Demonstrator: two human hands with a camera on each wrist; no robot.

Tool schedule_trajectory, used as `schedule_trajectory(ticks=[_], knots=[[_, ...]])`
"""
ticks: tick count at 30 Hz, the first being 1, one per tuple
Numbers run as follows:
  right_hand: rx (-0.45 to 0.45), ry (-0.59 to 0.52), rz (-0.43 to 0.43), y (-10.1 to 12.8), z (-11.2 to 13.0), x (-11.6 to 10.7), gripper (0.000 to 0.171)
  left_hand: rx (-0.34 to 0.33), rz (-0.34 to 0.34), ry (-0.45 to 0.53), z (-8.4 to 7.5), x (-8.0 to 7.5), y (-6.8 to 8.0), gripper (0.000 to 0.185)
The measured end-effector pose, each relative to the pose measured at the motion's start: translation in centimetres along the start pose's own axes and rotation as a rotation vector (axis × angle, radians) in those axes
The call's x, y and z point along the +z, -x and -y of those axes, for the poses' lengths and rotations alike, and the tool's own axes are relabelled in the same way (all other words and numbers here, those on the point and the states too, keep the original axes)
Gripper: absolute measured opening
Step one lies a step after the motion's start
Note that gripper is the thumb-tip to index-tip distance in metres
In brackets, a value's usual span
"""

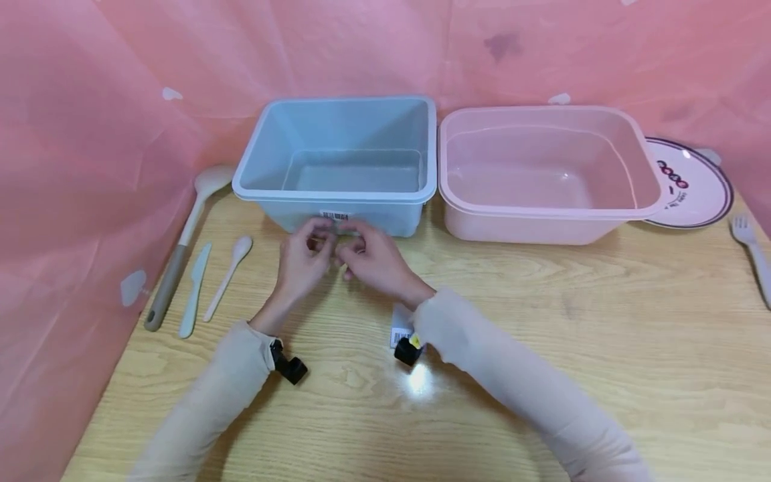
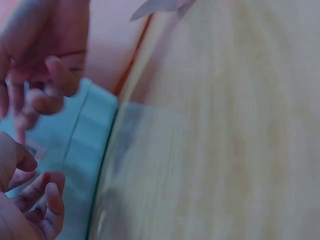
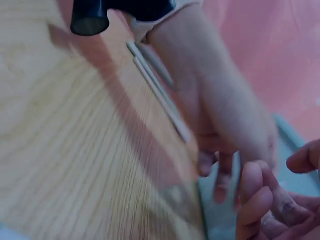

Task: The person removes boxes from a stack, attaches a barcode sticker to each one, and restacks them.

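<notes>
Work lightly with bent fingers of left hand (image 1: 302, 262) and right hand (image 1: 381, 261), close together but too obscured to tell any grip, without jolting blue tub (image 1: 355, 171) just beyond them.

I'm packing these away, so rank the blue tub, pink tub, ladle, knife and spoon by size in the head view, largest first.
1. Blue tub and pink tub: too alike to rank.
2. Ladle.
3. Knife and spoon: about equally long, so unranked.

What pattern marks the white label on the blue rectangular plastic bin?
The label has black barcode stripes, clearest in the head view.
</notes>
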State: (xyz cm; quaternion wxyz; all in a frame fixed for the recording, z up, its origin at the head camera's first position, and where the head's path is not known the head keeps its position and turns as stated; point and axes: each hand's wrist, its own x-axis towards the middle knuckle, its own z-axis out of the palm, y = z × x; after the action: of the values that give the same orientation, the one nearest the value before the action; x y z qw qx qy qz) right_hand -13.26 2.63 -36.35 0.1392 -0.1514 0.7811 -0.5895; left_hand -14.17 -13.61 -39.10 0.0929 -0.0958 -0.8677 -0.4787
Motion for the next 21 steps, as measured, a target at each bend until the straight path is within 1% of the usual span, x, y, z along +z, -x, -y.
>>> schedule_trajectory(ticks=[3, 5, 8, 10, 11, 14, 18, 21], knots=[[-0.048, 0.008, 0.036, 2.1, 0.3, -0.8, 0.035, 0.014, 0.086, 0.012, -0.5, 0.3, 1.3, 0.020], [-0.085, 0.058, 0.038, 3.6, 0.4, -1.5, 0.032, 0.003, 0.147, 0.014, -1.0, 0.4, 2.3, 0.019], [-0.116, 0.112, -0.006, 5.6, 0.3, -2.7, 0.025, -0.023, 0.221, 0.038, -2.0, 0.7, 3.8, 0.020], [-0.110, 0.137, -0.056, 6.8, 0.1, -3.6, 0.018, -0.042, 0.259, 0.054, -2.6, 0.8, 4.6, 0.020], [-0.103, 0.144, -0.082, 7.4, 0.0, -4.0, 0.015, -0.052, 0.275, 0.060, -2.9, 1.0, 5.1, 0.020], [-0.082, 0.173, -0.134, 8.9, -0.5, -5.0, 0.009, -0.046, 0.303, 0.066, -3.4, 1.4, 6.3, 0.019], [-0.094, 0.277, -0.164, 10.9, -1.7, -5.7, 0.007, -0.038, 0.339, 0.102, -3.7, 2.2, 8.0, 0.022], [-0.092, 0.356, -0.188, 12.2, -2.7, -5.9, 0.007, -0.023, 0.373, 0.131, -4.1, 2.9, 8.9, 0.024]])
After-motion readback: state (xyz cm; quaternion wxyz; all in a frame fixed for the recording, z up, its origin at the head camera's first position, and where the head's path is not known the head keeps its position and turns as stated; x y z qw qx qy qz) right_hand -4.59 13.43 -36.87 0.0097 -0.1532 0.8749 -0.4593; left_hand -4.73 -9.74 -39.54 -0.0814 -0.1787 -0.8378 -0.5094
